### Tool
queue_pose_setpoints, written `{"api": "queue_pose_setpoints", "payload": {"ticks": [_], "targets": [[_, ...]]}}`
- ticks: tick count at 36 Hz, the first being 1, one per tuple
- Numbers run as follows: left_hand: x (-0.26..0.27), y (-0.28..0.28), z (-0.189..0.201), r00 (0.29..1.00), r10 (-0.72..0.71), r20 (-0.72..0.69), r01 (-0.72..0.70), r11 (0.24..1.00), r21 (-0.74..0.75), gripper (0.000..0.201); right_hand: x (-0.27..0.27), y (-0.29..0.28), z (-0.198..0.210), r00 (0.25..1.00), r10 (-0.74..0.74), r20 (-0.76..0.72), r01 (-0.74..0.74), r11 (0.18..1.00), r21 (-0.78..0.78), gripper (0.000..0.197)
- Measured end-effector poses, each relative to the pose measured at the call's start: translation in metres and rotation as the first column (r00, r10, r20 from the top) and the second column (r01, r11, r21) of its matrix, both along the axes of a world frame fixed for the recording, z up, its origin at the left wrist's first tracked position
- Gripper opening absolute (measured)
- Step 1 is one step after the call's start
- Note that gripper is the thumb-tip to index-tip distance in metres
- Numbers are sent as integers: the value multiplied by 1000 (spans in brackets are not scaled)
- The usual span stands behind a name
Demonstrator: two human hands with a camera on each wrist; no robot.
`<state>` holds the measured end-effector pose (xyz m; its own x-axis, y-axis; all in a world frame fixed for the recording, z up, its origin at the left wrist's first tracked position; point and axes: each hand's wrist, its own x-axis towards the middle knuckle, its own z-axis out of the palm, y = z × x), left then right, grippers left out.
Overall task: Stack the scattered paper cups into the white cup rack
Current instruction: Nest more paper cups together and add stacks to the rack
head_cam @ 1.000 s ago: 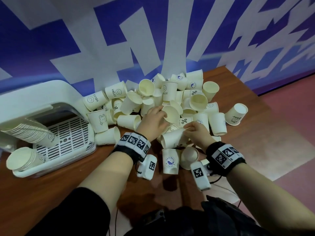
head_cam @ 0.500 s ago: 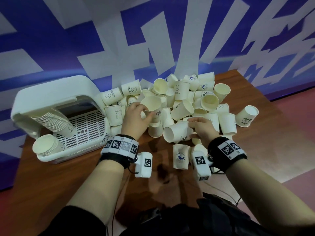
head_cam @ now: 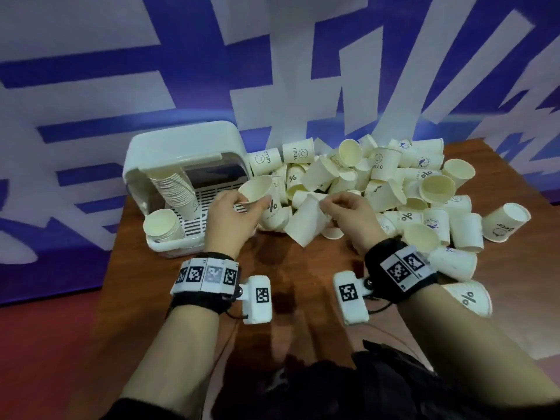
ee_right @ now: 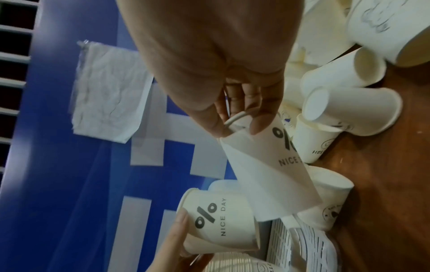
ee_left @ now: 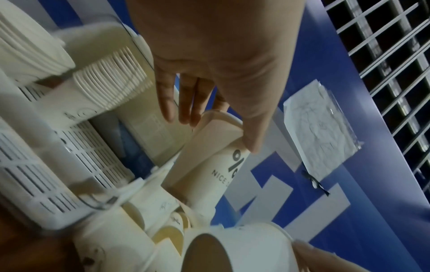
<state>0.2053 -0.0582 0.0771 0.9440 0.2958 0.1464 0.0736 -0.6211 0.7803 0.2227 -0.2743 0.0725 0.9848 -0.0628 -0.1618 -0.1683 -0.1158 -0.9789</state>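
Paper cups (head_cam: 378,189) lie in a big heap on the brown table (head_cam: 303,268), just right of the white cup rack (head_cam: 181,153). Two stacks of cups (head_cam: 177,186) already sit in the rack. The left hand (head_cam: 233,216) grips one cup (head_cam: 256,189) near the rack. The right hand (head_cam: 348,213) pinches the rim of another cup (head_cam: 306,222) beside it

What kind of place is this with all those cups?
Probably an indoor workroom or recording space: a wooden table heaped with paper cups, a white cup rack, and a blue-and-white patterned wall.
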Motion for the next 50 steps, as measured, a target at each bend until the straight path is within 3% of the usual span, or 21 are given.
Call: {"api": "queue_pose_setpoints", "payload": {"ticks": [4, 10, 19, 32, 36, 41, 50], "targets": [[-11, 35, 2, 996, 89, 5, -89, 995, -53, 41, -1, 35, 2, 994, 49, 97, -36, 990, -137, 12], [-19, 81, 7, 984, 180, 7, -178, 975, -132, 37, 7, 87, 3, 984, 108, 143, -77, 975, -207, 11], [-26, 148, -1, 961, 265, 78, -255, 960, -118, 35, 20, 155, 8, 958, 213, 193, -148, 941, -304, 9], [-12, 217, -36, 963, 268, -4, -260, 932, -252, 74, 22, 231, 0, 939, 102, 327, -50, 985, -163, 12], [-9, 222, -46, 971, 233, -59, -239, 954, -181, 87, 18, 240, -3, 917, 79, 392, -33, 992, -124, 6], [-8, 221, -55, 987, 148, -61, -149, 989, -13, 83, 12, 249, -7, 899, 62, 434, -23, 995, -96, 9], [2, 224, -80, 996, 63, -69, -61, 998, 25, 74, 13, 264, -16, 847, 151, 509, -87, 985, -148, 4]]}}
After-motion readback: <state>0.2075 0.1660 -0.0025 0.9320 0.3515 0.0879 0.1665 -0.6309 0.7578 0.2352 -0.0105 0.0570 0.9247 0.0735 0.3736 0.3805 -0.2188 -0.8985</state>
